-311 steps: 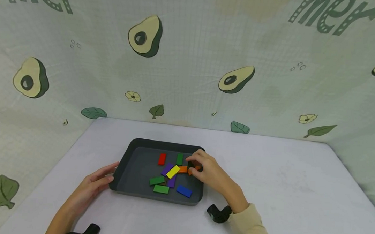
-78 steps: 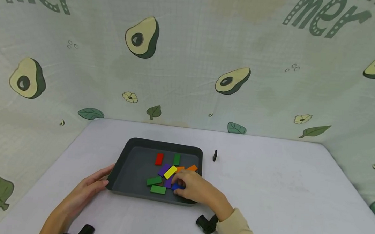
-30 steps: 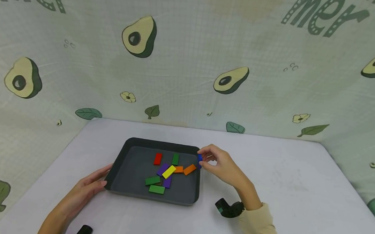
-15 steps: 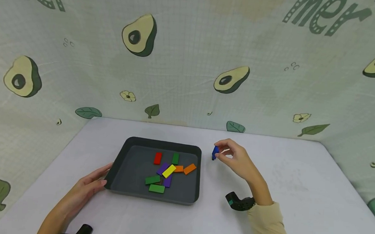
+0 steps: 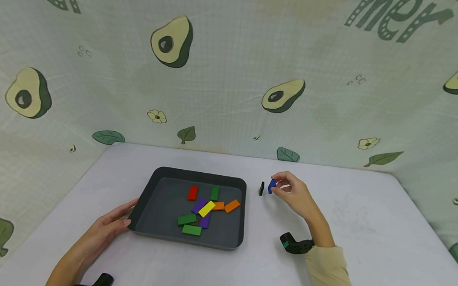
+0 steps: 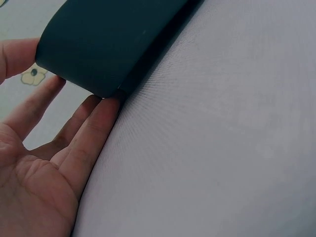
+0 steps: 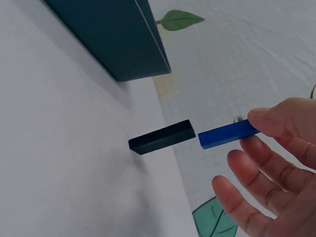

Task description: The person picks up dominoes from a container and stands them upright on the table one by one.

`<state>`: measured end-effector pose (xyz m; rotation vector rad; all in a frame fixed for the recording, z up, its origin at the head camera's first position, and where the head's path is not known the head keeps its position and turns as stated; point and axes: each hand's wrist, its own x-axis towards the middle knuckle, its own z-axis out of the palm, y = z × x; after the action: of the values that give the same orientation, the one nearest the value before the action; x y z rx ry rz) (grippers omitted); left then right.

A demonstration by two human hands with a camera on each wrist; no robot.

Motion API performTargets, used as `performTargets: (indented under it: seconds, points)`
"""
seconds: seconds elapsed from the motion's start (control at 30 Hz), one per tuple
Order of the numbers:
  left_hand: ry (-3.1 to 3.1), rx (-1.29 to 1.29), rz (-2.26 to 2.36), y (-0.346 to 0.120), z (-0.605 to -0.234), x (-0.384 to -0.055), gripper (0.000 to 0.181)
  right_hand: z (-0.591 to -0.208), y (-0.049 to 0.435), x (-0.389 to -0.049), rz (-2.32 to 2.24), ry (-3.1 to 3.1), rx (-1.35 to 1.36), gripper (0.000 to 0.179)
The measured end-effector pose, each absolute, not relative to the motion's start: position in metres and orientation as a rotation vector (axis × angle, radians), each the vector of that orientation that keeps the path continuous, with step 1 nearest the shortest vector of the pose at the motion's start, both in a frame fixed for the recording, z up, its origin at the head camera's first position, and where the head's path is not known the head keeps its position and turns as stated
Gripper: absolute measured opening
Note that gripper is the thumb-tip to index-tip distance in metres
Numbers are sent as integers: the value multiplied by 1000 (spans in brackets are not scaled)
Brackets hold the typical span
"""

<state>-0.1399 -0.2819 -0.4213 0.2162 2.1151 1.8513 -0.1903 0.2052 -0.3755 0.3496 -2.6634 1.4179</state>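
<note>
My right hand (image 5: 293, 196) pinches a blue domino block (image 5: 271, 186) between thumb and fingertips, holding it upright just right of a black domino block (image 5: 262, 188). The black one stands on end on the table, with a narrow gap between the two in the right wrist view. At the left end of a dark grey tray (image 5: 153, 208), my left hand (image 5: 106, 231) rests its fingers against the wall. In the left wrist view those fingers are fairly straight, touching the tray's edge (image 6: 98, 49).
Inside the tray lie red (image 5: 193, 193), yellow (image 5: 206, 209), orange (image 5: 231, 206), purple (image 5: 204, 221) and green (image 5: 192, 230) blocks, some overlapping. A brown block is partly hidden beneath them. A patterned cloth (image 5: 224, 74) hangs behind the white table (image 5: 364, 217).
The black block, then the blue one, have left the tray. Over the last second my right hand carried the blue block rightward past the standing black one. The left hand stayed at the tray.
</note>
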Motion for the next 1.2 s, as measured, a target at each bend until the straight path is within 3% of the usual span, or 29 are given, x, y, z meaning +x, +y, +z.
performTargets:
  seconds: [1.2]
  points:
    - [2089,277,1865,-283,-421,-148,53,-406,208,-207,1397,-2696,60,27]
